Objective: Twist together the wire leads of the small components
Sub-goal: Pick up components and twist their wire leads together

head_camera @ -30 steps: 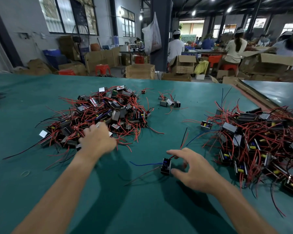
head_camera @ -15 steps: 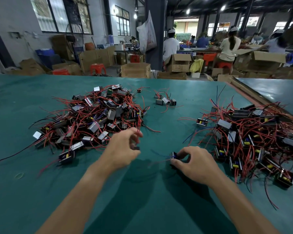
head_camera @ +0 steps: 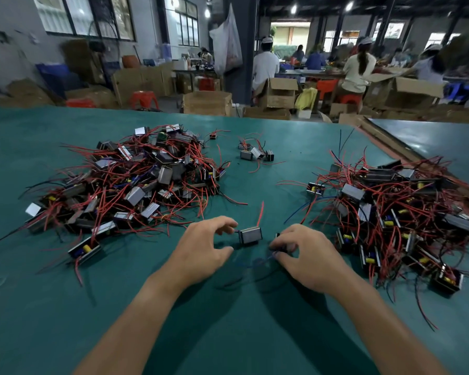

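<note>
Item: small component, grey-faced, one red lead pointing up, on the green table between both hands.
Left hand: grip curled, fingertips at the component's 9 o'clock side; cannot tell whether it is pinching.
Right hand: at the component's 4 o'clock, grip pinching blue lead.
Large pile: 10 o'clock.
Second pile: 2 o'clock.

Small grey component upright, red lead raised.

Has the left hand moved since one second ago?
Yes. The left hand drew back from the large pile of red-wired black components, rightward and nearer the camera.
</note>
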The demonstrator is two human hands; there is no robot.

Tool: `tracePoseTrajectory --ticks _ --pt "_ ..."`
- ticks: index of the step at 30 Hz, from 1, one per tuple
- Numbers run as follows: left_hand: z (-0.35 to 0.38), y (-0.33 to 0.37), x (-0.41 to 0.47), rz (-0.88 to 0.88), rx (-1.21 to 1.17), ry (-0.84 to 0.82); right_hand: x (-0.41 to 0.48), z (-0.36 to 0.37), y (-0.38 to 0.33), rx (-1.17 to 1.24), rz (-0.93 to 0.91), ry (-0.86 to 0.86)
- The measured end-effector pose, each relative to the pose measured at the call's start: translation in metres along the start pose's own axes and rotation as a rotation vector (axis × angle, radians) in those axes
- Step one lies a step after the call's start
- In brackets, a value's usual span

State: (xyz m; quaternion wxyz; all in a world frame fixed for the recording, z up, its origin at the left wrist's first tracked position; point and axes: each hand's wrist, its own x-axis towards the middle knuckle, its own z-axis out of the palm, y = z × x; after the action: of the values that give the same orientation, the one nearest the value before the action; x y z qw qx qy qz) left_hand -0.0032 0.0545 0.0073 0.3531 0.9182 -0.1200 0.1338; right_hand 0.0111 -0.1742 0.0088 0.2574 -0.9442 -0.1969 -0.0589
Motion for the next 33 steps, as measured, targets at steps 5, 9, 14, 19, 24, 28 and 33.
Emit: tracePoseTrajectory --ticks 5,9,14,19,24,28,33 --pt "0.010 0.000 -0.002 -0.054 0.078 -0.022 -0.002 -0.010 -0.002 0.030 0.025 -0.001" --pt "0.015 -0.001 0.000 -0.094 0.131 -0.071 -0.003 -0.017 -0.005 0.090 0.037 -0.082" --pt "0.020 0.005 0.000 -0.027 0.133 -0.112 -0.004 -0.019 -0.009 0.217 0.009 -0.169" --pt "0.014 0.005 0.000 -0.066 0.039 -0.081 0.000 -0.024 -0.002 0.514 0.108 -0.057" --pt "0.013 0.008 0.000 -0.074 0.054 -0.036 0.006 -0.017 0.017 0.200 0.281 0.223" --pt "0.014 0.012 -0.002 0.029 0.020 -0.086 0.008 -0.013 0.019 0.207 0.359 0.282" --pt "0.018 0.016 -0.006 0.109 -0.022 -0.216 0.010 -0.005 0.016 0.302 0.292 0.242"
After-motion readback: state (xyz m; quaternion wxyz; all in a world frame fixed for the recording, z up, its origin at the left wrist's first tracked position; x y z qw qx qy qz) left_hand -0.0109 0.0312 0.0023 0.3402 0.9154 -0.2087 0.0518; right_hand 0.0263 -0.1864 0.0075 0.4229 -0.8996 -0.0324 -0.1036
